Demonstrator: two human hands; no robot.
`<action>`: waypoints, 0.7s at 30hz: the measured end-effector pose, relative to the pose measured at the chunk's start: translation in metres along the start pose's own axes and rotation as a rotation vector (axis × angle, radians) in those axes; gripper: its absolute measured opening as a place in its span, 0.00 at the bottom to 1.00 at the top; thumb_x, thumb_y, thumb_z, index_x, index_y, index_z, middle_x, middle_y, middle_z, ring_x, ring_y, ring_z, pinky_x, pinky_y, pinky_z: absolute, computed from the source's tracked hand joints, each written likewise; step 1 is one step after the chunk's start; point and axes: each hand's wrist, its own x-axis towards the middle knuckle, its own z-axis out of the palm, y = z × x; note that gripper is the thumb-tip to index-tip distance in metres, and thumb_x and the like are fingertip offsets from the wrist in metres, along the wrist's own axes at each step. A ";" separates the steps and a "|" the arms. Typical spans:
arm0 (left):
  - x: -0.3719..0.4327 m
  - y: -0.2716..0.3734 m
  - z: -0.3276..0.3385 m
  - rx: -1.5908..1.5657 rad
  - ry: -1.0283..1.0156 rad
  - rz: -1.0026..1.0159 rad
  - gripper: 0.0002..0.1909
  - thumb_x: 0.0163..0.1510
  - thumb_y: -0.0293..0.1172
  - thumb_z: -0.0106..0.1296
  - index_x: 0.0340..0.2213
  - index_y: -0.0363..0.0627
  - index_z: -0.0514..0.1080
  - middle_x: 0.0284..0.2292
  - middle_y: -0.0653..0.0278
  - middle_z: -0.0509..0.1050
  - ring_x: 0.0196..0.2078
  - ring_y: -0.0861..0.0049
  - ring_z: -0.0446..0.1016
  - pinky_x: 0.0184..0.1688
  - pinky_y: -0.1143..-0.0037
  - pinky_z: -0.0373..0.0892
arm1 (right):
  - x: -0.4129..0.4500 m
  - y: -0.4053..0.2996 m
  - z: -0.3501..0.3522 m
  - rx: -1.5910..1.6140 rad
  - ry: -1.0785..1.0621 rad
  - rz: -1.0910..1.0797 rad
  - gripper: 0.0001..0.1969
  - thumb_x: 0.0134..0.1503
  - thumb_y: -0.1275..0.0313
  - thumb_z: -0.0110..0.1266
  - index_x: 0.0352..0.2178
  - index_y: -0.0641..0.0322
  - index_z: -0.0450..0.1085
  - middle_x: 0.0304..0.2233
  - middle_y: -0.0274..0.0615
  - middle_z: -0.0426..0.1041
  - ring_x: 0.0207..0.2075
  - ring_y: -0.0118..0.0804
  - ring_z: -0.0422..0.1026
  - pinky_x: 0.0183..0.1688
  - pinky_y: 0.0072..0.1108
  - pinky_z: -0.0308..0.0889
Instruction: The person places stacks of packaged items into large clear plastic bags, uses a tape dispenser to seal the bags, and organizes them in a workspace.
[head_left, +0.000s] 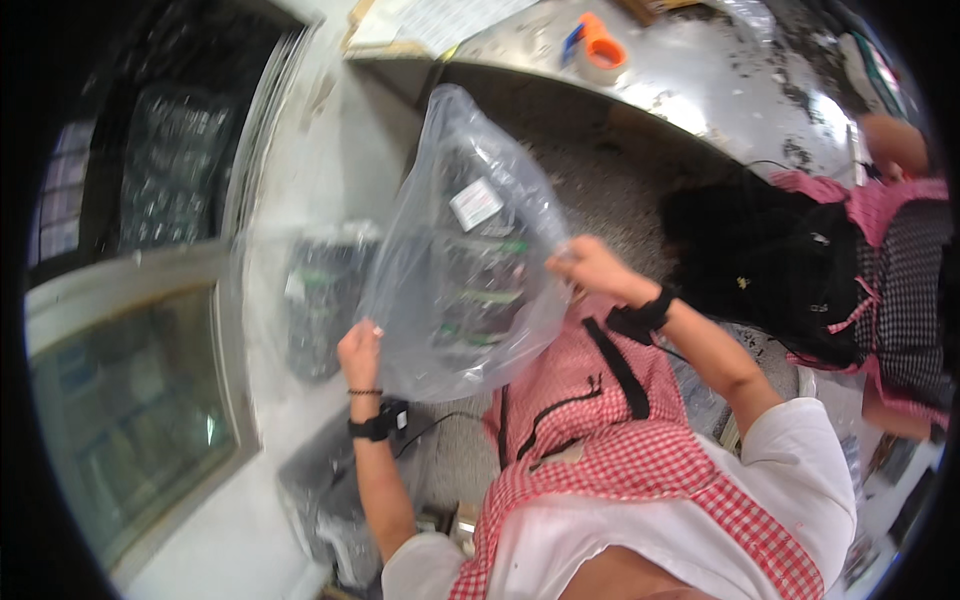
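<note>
Between my hands hangs a large clear plastic bag (409, 277), its mouth spread wide towards me. My left hand (360, 352) pinches the rim at the lower left. On the opposite side my right hand (596, 266) grips the rim. Inside the bag, or seen through its film, are several dark packets with green strips (480, 296); their exact kind is unclear. A white label (476, 204) with print shows above them. Each of my wrists wears a black band, with a cable running from it.
A metal worktable (517, 56) lies ahead, bearing an orange tape dispenser (600, 49). Another filled clear bag (322, 315) leans by the wall at left, near a window (142, 420). A grey plastic-wrapped bundle (330, 480) sits below. A person in a pink checked apron (911, 270) stands at right.
</note>
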 end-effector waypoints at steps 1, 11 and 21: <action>-0.018 -0.003 0.006 0.093 0.038 0.087 0.16 0.54 0.38 0.45 0.21 0.38 0.71 0.16 0.58 0.71 0.19 0.71 0.68 0.24 0.72 0.62 | -0.004 0.008 -0.001 0.267 0.018 0.140 0.13 0.53 0.68 0.50 0.24 0.71 0.69 0.16 0.39 0.69 0.16 0.27 0.70 0.20 0.20 0.67; -0.087 0.029 0.052 -0.323 -0.143 -0.307 0.19 0.57 0.43 0.42 0.18 0.44 0.67 0.12 0.79 0.56 0.14 0.95 0.52 0.16 0.87 0.48 | 0.011 0.006 -0.068 0.218 -0.071 0.046 0.12 0.52 0.70 0.52 0.18 0.65 0.66 0.12 0.27 0.60 0.12 0.17 0.55 0.15 0.14 0.50; -0.028 0.146 0.113 0.430 -0.104 0.519 0.29 0.45 0.32 0.55 0.47 0.35 0.58 0.47 0.48 0.60 0.51 0.54 0.59 0.51 0.66 0.59 | 0.023 0.041 -0.093 -0.657 0.043 -0.070 0.10 0.44 0.73 0.54 0.15 0.68 0.64 0.13 0.43 0.68 0.18 0.42 0.69 0.21 0.28 0.62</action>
